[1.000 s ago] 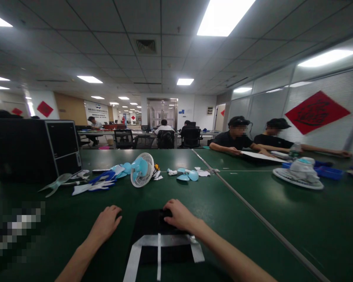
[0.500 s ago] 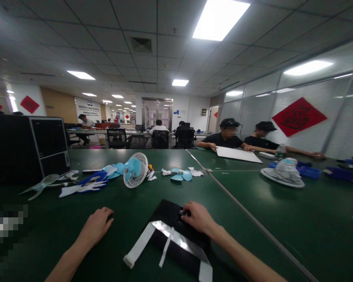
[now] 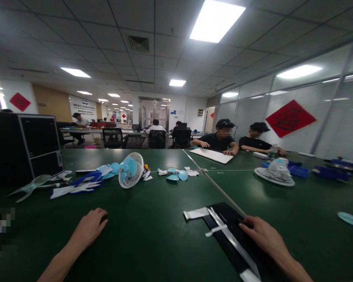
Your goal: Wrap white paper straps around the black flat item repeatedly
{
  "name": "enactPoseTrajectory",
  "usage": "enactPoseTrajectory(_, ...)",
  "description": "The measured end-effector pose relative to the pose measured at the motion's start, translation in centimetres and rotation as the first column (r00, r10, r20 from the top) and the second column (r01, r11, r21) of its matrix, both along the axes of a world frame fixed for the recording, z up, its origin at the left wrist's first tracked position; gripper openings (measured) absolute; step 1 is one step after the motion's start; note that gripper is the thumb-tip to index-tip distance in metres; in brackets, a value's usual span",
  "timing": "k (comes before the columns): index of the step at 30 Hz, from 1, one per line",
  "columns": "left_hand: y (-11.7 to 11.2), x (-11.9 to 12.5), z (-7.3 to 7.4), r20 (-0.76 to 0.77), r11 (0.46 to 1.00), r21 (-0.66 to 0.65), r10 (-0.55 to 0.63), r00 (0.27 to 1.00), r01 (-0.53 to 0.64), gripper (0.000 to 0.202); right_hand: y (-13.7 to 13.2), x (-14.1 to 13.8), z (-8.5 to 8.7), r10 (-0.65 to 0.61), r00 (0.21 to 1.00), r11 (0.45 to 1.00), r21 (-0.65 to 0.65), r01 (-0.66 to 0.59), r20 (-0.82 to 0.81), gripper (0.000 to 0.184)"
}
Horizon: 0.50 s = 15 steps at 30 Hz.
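My right hand (image 3: 261, 235) lies on a flat black pad (image 3: 228, 225) crossed by silver tape strips, its fingers curled over the pad's far edge. The pad sits at the lower right, across the metal seam between two tables. My left hand (image 3: 88, 230) rests palm down on the green table (image 3: 153, 227) at the lower left, fingers loosely together, holding nothing. A small white and blue desk fan (image 3: 131, 170) stands farther back in the middle.
Loose blue fan blades (image 3: 176, 175), blue and white gloves (image 3: 76, 184) and a clear propeller (image 3: 29, 186) lie behind. A black computer case (image 3: 23, 147) stands at left. Two people sit at the far right with a white sheet (image 3: 214, 155); a white fan grille (image 3: 275, 176) lies nearby.
My right hand has slid the black pad from in front of me to the right, turning it onto the table seam. My left hand has stayed put.
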<state>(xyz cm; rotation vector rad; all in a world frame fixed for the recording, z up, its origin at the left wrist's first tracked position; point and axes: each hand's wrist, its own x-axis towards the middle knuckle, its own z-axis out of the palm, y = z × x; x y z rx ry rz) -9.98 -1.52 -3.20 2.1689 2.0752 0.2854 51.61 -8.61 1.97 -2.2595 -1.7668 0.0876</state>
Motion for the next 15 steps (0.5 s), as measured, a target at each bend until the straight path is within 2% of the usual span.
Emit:
enactPoseTrajectory(4,0.2,-0.4,-0.2,0.009,1.0,-0.018,-0.006,1.0,0.006,0.054,-0.9,0.0,0.1,-0.05,0.999,0.999,0.01,0.05,0.018,0.038)
enactPoseTrajectory(9,0.5,-0.9,-0.6,0.024,1.0,-0.003,-0.019,1.0,0.019,0.052,-3.2,-1.1,0.5,-0.096,0.993,0.983,0.16,0.084,0.07,0.044)
enactPoseTrajectory(13,0.6,-0.8,-0.5,0.02,1.0,-0.024,-0.007,1.0,0.008,0.055,-6.8,-1.8,0.5,-0.145,0.986,0.988,0.05,0.149,-0.078,0.04)
enactPoseTrajectory(15,0.5,-0.7,-0.2,0.023,1.0,-0.021,-0.005,1.0,0.005,0.055,-8.5,-2.3,0.2,-0.124,0.974,0.992,0.016,0.129,-0.189,0.039)
